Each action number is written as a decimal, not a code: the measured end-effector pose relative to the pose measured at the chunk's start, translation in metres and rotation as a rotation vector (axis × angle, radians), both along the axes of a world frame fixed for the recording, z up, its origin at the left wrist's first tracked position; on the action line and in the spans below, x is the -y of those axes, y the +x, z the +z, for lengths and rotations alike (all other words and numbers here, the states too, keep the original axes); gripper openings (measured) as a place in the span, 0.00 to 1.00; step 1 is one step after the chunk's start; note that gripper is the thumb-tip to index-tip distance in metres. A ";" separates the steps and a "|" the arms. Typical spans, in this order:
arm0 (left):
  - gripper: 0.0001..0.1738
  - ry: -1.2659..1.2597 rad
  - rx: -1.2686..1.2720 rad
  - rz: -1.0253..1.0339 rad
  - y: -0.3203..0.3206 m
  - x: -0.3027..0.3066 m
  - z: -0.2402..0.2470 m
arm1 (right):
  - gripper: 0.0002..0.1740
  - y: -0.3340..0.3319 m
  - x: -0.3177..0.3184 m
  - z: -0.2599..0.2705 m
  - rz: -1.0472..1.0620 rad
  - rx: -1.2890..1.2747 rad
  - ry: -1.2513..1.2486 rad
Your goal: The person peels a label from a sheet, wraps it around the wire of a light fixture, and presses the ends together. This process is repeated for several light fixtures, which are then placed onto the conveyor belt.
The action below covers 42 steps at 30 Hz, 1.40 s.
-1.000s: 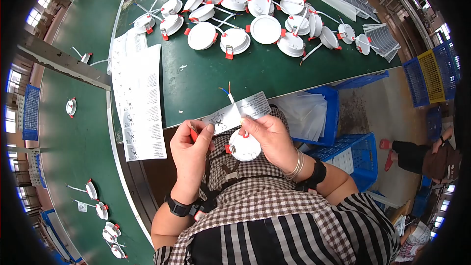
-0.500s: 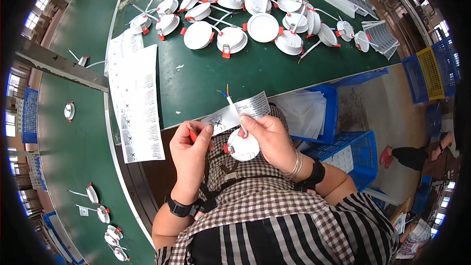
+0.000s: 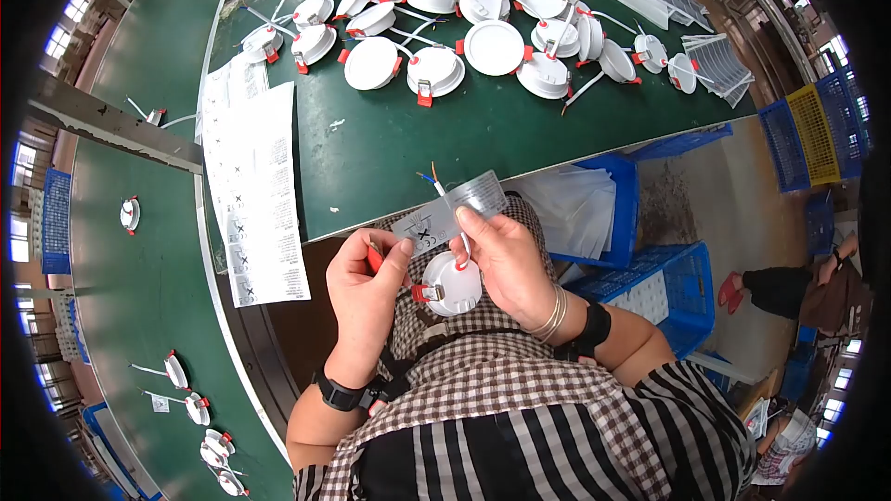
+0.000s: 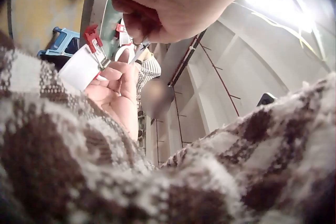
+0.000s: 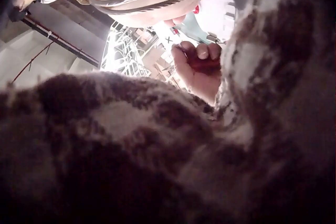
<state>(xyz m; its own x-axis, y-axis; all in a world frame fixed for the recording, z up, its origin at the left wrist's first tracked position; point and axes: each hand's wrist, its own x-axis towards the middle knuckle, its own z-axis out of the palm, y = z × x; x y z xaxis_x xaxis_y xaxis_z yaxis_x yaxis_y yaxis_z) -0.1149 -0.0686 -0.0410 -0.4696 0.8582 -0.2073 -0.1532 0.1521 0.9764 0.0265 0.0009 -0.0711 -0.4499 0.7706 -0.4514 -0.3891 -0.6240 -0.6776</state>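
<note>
In the head view a silvery printed label point(image 3: 429, 228) lies across the white cable of a round white lamp point(image 3: 452, 285) with red-tipped spring clips. The left hand point(image 3: 368, 280) pinches the label's left end between thumb and finger, a red object point(image 3: 374, 258) held in its curled fingers. The right hand point(image 3: 509, 264) pinches label and cable together, thumb on top; the lamp hangs below its fingers. Blue and brown wire ends point(image 3: 433, 173) stick out above the label. The left wrist view shows the lamp's white side point(image 4: 80, 69) beside the right hand point(image 4: 115, 90).
Many similar lamps point(image 3: 494, 47) lie at the back of the green table point(image 3: 371, 148). Printed label sheets point(image 3: 255, 195) lie at its left. Blue crates point(image 3: 687, 289) stand right of the lap. More lamps point(image 3: 130, 214) sit on the green surface at far left.
The lamp has turned and shifted slightly left and down, its clip showing more to the left. The label tilts more, and the left hand has moved slightly right with it.
</note>
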 end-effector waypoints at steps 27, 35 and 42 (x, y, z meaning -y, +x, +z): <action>0.31 0.188 0.059 -0.043 0.003 -0.009 -0.016 | 0.48 0.006 -0.018 0.046 -0.101 0.175 0.743; 0.17 -0.098 0.047 -0.249 0.019 -0.010 -0.020 | 0.48 0.000 -0.020 0.034 -0.099 0.194 0.769; 0.13 -0.040 0.014 -0.176 0.024 -0.012 -0.025 | 0.49 -0.004 -0.018 0.037 -0.171 0.345 0.788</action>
<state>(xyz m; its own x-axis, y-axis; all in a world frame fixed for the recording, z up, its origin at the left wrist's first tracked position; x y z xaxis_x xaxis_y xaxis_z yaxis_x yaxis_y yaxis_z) -0.0904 -0.0563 -0.0663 -0.3095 0.9179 -0.2483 -0.1344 0.2163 0.9670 0.0223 0.0191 -0.0341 -0.2362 0.9599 0.1510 -0.1282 0.1233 -0.9841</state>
